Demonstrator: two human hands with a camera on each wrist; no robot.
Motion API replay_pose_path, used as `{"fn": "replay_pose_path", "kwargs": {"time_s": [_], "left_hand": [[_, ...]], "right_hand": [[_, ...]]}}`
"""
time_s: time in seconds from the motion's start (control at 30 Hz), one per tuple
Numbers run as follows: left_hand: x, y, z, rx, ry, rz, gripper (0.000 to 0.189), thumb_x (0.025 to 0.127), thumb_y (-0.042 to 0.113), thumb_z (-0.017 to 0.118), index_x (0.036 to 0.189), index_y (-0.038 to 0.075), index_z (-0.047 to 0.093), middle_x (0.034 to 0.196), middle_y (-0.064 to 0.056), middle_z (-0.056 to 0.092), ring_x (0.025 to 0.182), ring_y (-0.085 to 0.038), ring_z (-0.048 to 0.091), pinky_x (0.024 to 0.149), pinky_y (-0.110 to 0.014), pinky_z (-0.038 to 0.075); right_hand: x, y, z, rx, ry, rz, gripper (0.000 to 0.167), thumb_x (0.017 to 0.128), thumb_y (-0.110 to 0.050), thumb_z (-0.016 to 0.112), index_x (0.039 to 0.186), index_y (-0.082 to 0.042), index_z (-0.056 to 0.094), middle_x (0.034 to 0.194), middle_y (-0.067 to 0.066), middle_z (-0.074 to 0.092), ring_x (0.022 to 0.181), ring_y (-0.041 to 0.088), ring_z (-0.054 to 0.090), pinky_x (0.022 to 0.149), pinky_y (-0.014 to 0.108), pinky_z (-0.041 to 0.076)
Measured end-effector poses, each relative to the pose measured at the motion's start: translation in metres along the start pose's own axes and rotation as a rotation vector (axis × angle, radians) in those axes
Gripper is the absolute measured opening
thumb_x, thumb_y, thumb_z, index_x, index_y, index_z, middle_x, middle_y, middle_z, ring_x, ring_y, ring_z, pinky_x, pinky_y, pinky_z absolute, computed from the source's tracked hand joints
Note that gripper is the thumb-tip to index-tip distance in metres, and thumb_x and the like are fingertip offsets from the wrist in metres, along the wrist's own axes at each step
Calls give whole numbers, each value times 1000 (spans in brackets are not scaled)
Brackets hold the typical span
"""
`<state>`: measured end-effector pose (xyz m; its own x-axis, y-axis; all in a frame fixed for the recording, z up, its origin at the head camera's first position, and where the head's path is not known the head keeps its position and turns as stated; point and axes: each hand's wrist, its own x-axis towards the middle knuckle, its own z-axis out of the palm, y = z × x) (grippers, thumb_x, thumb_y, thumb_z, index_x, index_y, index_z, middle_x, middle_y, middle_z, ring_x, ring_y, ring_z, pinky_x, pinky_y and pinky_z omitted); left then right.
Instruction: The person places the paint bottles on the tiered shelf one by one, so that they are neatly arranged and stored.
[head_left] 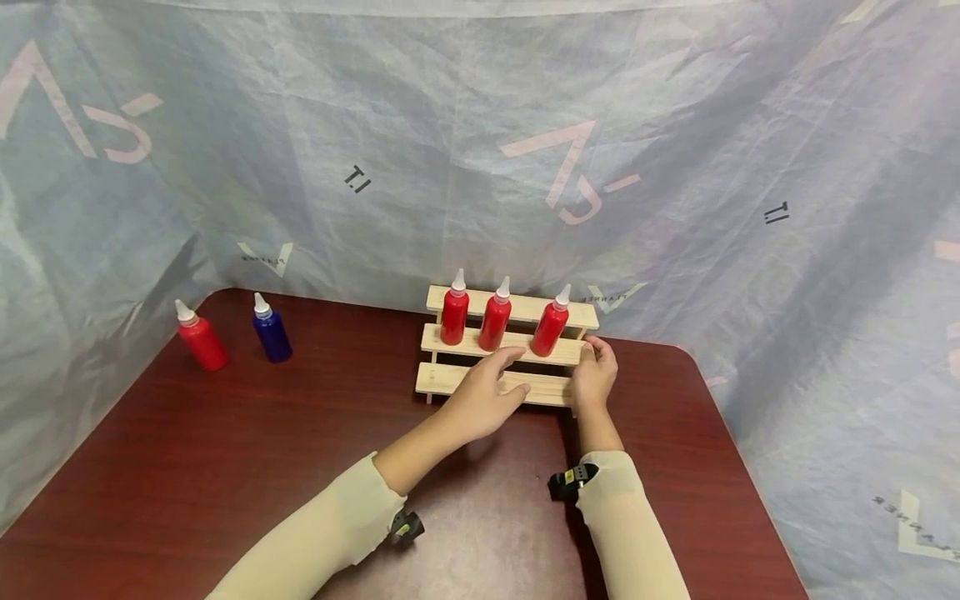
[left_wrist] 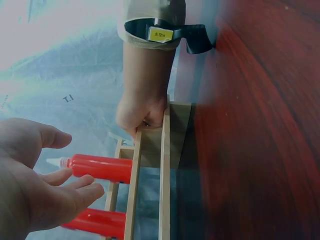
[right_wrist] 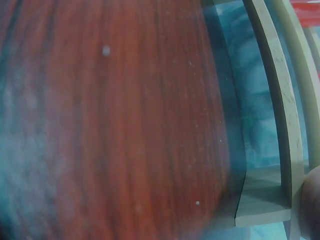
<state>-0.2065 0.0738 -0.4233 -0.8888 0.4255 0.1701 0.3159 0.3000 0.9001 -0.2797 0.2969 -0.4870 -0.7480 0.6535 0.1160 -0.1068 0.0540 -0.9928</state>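
A three-step wooden rack (head_left: 450,379) stands at the back of the table. Three red squeeze bottles with white nozzle caps, the left one (head_left: 453,318), the middle one (head_left: 495,323) and the right one (head_left: 551,329), are on its middle step. My right hand (head_left: 595,373) grips the rack's right end; in the left wrist view its fingers (left_wrist: 142,110) curl at the step ends. In front of the lower step, my left hand (head_left: 483,400) hovers with thumb and fingers apart, holding nothing. Only a sliver of the right hand (right_wrist: 312,202) shows in the right wrist view.
At the table's back left stand another red bottle (head_left: 203,343) and a blue bottle (head_left: 273,337), both white-capped. A grey printed cloth (head_left: 420,125) hangs behind and beside the dark red wooden table (head_left: 187,467). Each sleeve carries a black wrist camera.
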Motion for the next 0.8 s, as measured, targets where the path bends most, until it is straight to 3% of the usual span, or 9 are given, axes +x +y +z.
{"fn": "replay_pose_path", "kwargs": {"time_s": [0.23,0.57,0.8], "left_hand": [[-14,-2,-17,-29,24,-10,57,102,22,68,154,11,50,160,-7,54,152,-24,49,124,-43,43],[-27,-2,-39,-60,78,9,52,101,15,70,150,8,55,155,-12,57,150,-28,51,125,-48,43],[-33,-4,-56,-29,116,0,49,101,18,71,147,9,58,153,-10,60,149,-28,53,124,-50,43]], "right_hand": [[1,2,0,-5,-2,-14,26,110,-7,47,125,6,64,114,10,62,96,10,53,84,19,44],[1,1,3,21,7,-5,24,109,-5,47,123,6,64,109,4,59,94,9,52,82,19,44],[2,5,3,84,25,-38,20,107,-3,50,112,2,68,103,3,61,93,11,52,81,19,42]]}}
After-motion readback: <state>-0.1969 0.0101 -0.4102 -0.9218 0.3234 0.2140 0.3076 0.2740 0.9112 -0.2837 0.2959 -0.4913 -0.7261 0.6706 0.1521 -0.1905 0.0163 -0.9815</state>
